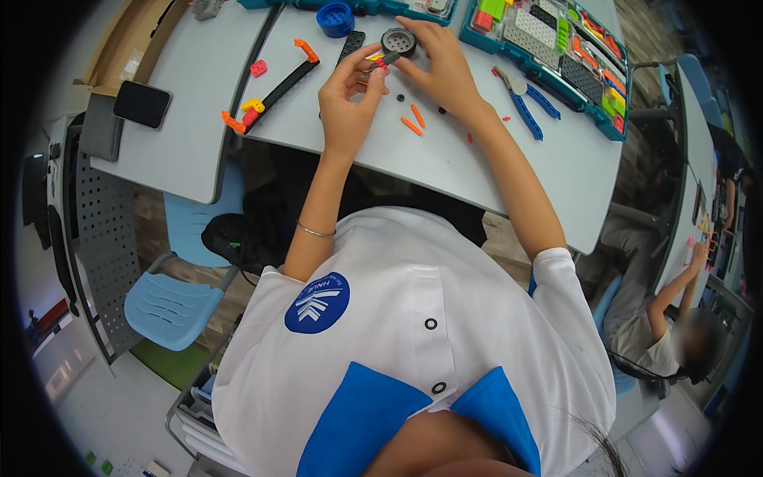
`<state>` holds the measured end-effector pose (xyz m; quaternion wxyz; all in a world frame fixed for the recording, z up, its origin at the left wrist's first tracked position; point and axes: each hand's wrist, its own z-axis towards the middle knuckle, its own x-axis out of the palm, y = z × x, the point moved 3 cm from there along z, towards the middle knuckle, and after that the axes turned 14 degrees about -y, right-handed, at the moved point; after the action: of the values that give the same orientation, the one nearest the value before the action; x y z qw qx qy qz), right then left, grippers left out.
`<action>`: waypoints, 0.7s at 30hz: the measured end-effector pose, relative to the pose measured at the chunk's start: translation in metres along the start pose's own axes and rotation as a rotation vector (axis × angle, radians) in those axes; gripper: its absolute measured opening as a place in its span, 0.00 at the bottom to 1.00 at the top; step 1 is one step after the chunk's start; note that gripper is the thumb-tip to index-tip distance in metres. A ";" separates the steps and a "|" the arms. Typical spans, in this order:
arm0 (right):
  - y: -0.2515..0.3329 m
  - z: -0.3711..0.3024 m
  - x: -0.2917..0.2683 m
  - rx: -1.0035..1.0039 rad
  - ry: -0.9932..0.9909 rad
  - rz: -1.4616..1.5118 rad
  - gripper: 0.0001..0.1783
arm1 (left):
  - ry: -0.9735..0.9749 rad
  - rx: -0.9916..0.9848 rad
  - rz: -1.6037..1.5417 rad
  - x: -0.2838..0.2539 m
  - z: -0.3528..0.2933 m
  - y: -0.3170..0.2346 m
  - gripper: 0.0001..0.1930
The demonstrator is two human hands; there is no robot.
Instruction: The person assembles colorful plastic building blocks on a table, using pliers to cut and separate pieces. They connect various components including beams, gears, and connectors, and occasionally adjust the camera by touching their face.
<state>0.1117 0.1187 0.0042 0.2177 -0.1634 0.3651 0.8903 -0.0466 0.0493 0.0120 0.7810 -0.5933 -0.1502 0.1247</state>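
Observation:
My left hand [348, 107] pinches a small dark grey piece [387, 60] with red pegs on it, its fingers curled over the table. Close beside it, my right hand [441, 71] curves its thumb and forefinger around a grey wheel [397, 42] with a holed hub. The right thumb tip comes up near the end of the grey piece; whether they touch I cannot tell. Behind the left hand lies a black perforated plate [351, 46], partly covered by the fingers. Two orange sticks [415, 119] and a small black ring [400, 98] rest nearer to me.
A blue wheel [335, 20] stands at the back. On the left lies a long black beam [280, 94] with orange ends, near a red block [258, 68]. Blue-handled pliers [524, 103] and a teal parts case [517, 52] are right. A phone [142, 105] occupies the left table.

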 end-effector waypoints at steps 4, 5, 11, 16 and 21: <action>0.005 -0.004 0.006 -0.050 0.083 -0.141 0.28 | 0.052 0.012 -0.026 -0.003 0.002 0.006 0.17; 0.005 -0.004 0.005 -0.053 0.058 -0.134 0.27 | 0.068 0.016 -0.018 -0.003 0.002 0.007 0.17; 0.018 0.002 -0.015 0.050 -0.084 0.161 0.16 | 0.026 -0.058 -0.065 -0.003 0.001 0.007 0.15; 0.036 0.001 -0.017 0.144 -0.031 0.446 0.12 | 0.022 0.063 0.059 0.001 0.000 0.008 0.13; 0.043 -0.001 -0.021 -0.012 -0.023 0.279 0.12 | 0.033 0.161 0.144 0.003 0.000 0.007 0.12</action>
<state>0.1082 0.0848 0.0373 0.0950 -0.1023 0.3765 0.9158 -0.0442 0.0525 0.0053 0.8175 -0.5398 -0.0840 0.1823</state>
